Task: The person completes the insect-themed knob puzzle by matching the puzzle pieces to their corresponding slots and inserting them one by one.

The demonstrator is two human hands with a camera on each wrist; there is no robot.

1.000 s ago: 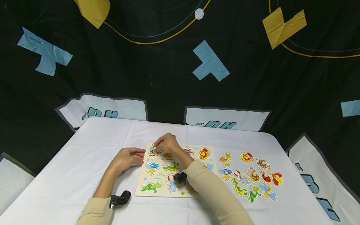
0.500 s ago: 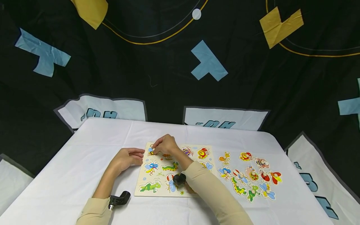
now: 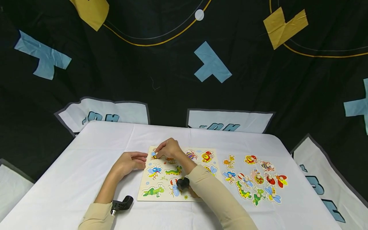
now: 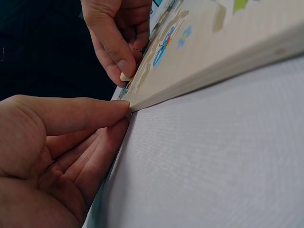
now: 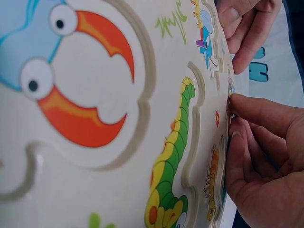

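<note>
A wooden insect puzzle board (image 3: 143,179) lies on the white table with pictured recesses. At its far left corner my right hand (image 3: 169,149) pinches the pale knob (image 4: 125,77) of a bee puzzle piece (image 3: 153,156) between thumb and fingertips. The bee piece sits in or over its recess; which of these is hidden by the fingers. My left hand (image 3: 128,163) lies beside the board, its fairly straight fingers touching the left edge near that same corner. In the right wrist view, both the right hand (image 5: 266,156) and the left hand (image 5: 247,23) appear beyond the caterpillar recess (image 5: 171,156).
Right of the board several loose insect pieces lie on the table, among them a caterpillar piece (image 3: 243,190), a ladybird piece (image 3: 270,179) and a grasshopper piece (image 3: 258,196). A black curtain (image 3: 161,80) hangs behind the white table (image 3: 115,137).
Both hands stay nearly where they were, the right hand keeping its pinch on the bee piece. The whole head view has shifted slightly.
</note>
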